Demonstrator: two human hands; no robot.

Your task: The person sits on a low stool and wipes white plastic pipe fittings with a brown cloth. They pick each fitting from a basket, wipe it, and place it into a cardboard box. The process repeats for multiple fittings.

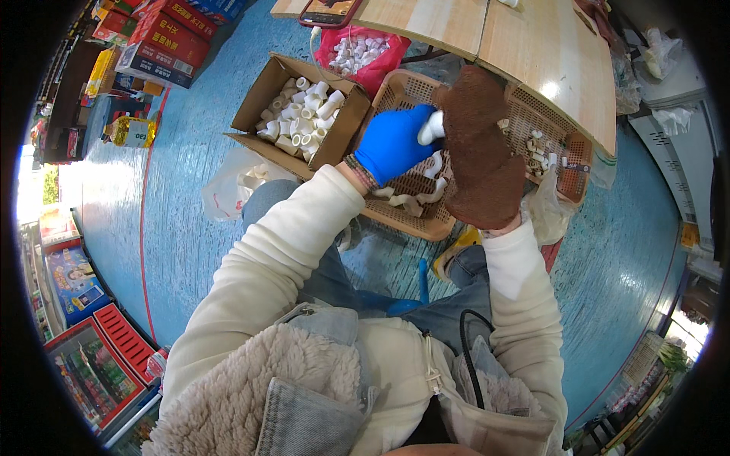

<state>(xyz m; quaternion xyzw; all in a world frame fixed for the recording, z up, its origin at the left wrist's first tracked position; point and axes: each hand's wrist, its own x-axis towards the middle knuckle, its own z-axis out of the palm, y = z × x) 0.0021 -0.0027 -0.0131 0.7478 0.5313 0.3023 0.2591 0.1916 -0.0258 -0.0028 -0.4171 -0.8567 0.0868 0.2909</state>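
My left hand (397,146), in a blue glove, is closed on a white plastic pipe fitting (431,128), held above a tan plastic basket (426,226). Several curved white pieces (435,190) lie in that basket. A brown fuzzy cover, like a mitt or cloth (483,152), hides my right hand apart from a little skin at the wrist (517,223). The fitting's right end reaches the brown cover's edge. Whether my right fingers grip anything is hidden.
Left of the basket stands a cardboard box (262,80) full of white pipe fittings (304,118). Behind it is a pink bag (380,55) of small white pieces. A wooden table (555,61) overhangs a second basket (576,171). A clear plastic bag (224,186) lies on the floor.
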